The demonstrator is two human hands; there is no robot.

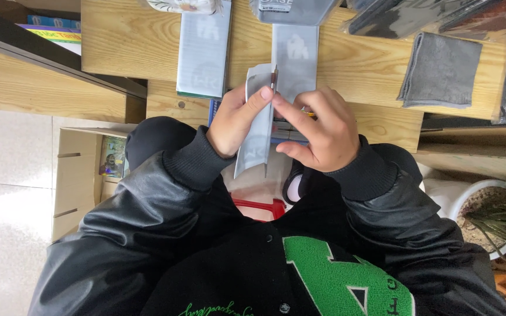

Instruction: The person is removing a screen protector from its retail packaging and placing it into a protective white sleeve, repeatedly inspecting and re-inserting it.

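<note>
Left hand (236, 122) closed around a slim grey pouch (255, 136), thumb pressed near its top edge. Right hand (317, 131) partly curled, fingertips pinching the same pouch at the top, where a thin dark strip shows; contents not visible. Pouch held upright above the lap, just in front of the wooden table (358, 70). On the table: two similar flat packets (203, 52), a folded grey cloth (440, 70). Left on the floor, an open cardboard box (80, 169) holding a printed card. Right, a white pot (464, 196) with soil and a plant.
</note>
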